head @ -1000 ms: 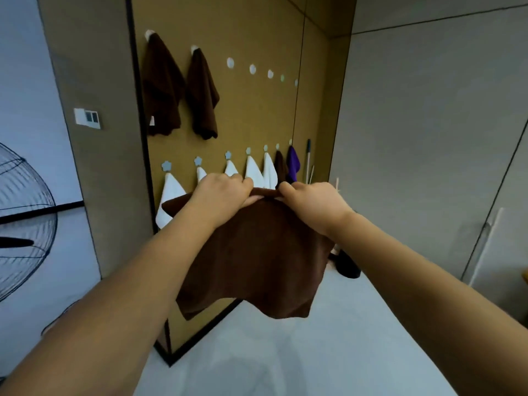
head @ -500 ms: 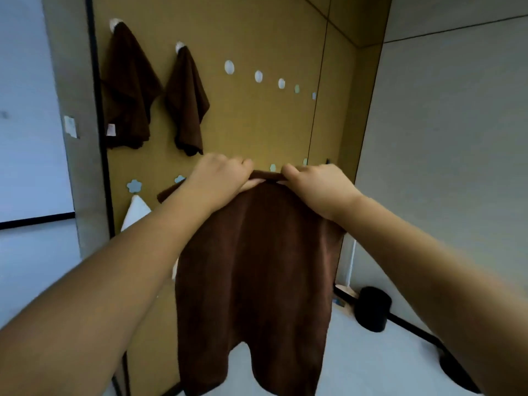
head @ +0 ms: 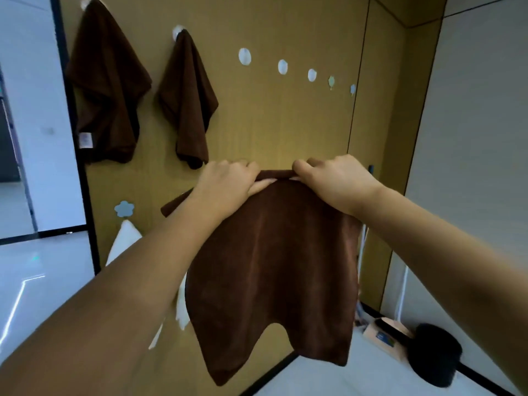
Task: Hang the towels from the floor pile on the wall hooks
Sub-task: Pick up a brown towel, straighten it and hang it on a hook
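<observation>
Both hands — left hand (head: 225,184) and right hand (head: 337,178) — pinch the top hem of a brown towel (head: 271,275), soft, light and limp, best held there, below the free hook (head: 245,56) on the wall panel (head: 285,124) — beside two hung towels (head: 185,98).

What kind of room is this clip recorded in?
Probably an indoor practice or test room, not a real bathroom: a tan wall panel carries rows of stick-on hooks, brown hung towels, and bare grey walls surround it.
</observation>
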